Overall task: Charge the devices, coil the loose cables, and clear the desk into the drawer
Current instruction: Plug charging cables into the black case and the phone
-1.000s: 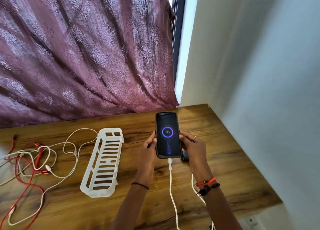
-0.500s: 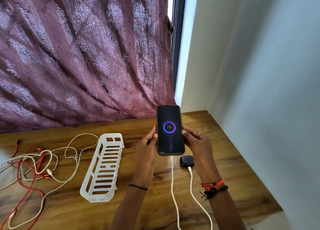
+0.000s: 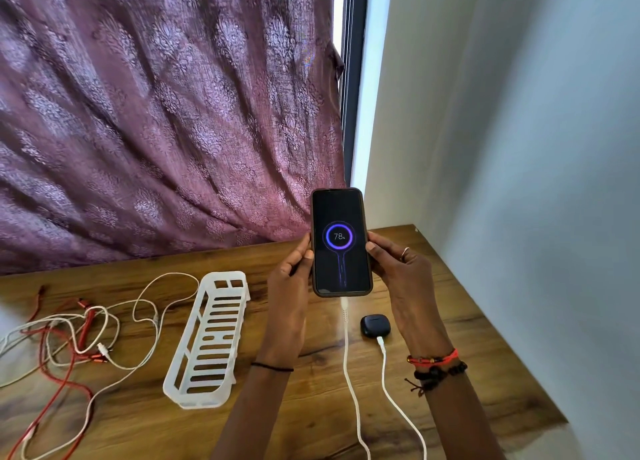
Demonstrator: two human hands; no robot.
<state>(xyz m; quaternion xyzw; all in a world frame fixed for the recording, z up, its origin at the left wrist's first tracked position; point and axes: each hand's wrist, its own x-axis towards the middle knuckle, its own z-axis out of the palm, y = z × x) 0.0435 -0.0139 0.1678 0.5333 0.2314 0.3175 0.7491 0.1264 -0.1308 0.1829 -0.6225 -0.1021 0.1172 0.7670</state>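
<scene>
Head camera showed the left hand (image 3: 289,279) and right hand (image 3: 398,272) gripping the smartphone (image 3: 341,241) by its sides, its charging cable (image 3: 348,348) plugged in, above the wooden desk (image 3: 145,421).

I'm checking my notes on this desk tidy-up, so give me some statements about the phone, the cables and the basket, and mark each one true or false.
1. Both hands hold the phone. True: the left hand and right hand grip its sides.
2. The phone screen reads 50 percent. False: it reads 78.
3. A white cable is plugged into the earbud case. True.
4. The red and white cables are neatly coiled. False: the cables lie in a loose tangle on the desk.
5. The earbud case sits in the white basket. False: it lies on the desk, to the right of the basket.
</scene>
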